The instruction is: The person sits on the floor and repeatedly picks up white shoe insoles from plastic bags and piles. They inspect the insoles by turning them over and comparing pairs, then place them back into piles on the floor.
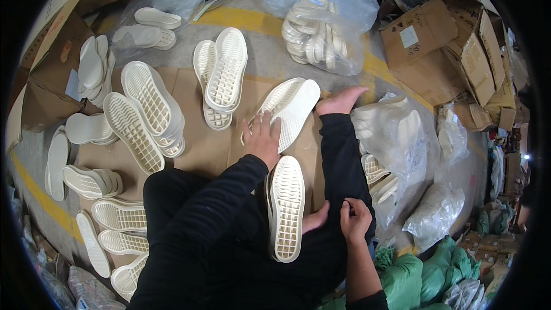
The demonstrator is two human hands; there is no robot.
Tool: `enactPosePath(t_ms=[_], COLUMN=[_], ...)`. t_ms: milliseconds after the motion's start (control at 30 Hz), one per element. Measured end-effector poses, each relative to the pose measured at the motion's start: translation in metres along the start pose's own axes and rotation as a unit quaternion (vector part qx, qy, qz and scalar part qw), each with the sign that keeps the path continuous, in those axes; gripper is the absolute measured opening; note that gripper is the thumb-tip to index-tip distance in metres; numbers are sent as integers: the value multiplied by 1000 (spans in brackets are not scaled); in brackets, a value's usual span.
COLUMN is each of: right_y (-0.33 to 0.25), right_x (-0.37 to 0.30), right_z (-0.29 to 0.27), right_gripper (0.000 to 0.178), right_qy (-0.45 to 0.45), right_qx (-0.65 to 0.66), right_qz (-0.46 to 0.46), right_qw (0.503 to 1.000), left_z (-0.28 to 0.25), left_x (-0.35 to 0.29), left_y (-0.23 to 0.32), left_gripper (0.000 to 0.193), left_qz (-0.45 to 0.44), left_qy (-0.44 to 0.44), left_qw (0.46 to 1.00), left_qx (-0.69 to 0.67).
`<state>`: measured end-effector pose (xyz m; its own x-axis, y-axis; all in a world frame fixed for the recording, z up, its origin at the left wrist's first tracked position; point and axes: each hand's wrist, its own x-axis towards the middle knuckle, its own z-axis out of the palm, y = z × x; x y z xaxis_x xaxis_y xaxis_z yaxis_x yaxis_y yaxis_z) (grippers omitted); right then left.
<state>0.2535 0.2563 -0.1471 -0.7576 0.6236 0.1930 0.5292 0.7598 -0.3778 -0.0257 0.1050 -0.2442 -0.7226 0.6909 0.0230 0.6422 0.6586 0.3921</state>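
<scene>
Nearest me, right hand (354, 219) sits curled against my black trouser leg (344, 161); its grip is nearly closed, but I can't tell if it pinches anything. A white ridged sole (287, 206) lies tread-up across my lap, untouched by either hand. Left hand (261, 138) is flat, grip wide open, fingers spread on the edge of a paired sole (291, 109) lying on the cardboard sheet (206, 149) on the floor, just beside my bare foot (343, 100). Progress, my guess: partly through. Sorted stacks (149, 115) and another pair (221, 74) are already laid out to the left and ahead, and more piles (115, 218) line the left edge. Plenty is left: the clear bags at right (396, 132) hold soles, the lower one (433, 212) looks full and shut. The far bag (321, 34) is open and packed with soles. Cardboard boxes (430, 40) beyond, contents hidden. Green sacks (447, 264) at lower right, tied, contents unseen.
</scene>
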Motion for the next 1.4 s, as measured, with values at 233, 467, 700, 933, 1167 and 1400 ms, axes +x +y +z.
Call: enactPosePath(t_ms=[233, 467, 700, 933, 1167, 1400], right_y=[-2, 2, 15, 21, 21, 19], right_x=[1, 0, -8, -10, -14, -12], right_z=[-1, -1, 9, 7, 10, 8], right_gripper=[6, 6, 9, 14, 16, 19], right_qy=[0, -1, 8, -18, 1, -16], right_qx=[-11, -12, 66, 14, 15, -7], right_qz=[-10, -6, 7, 22, -9, -22], right_qw=[1000, 1000, 998, 999, 1000, 1000], left_z=[-16, -25, -15, -33, -39, -32], left_x=[9, 15, 0, -15, -18, -25], left_y=[-20, -52, -41, -31, -22, -19], left_gripper=[91, 86, 107, 88, 82, 85], left_qz=[35, 43, -32, -56, 3, -56], left_qy=[85, 143, -10, 19, 96, -15], left_qw=[971, 945, 995, 989, 983, 981], left_qx=[-220, -290, -96, -139, -154, -184])
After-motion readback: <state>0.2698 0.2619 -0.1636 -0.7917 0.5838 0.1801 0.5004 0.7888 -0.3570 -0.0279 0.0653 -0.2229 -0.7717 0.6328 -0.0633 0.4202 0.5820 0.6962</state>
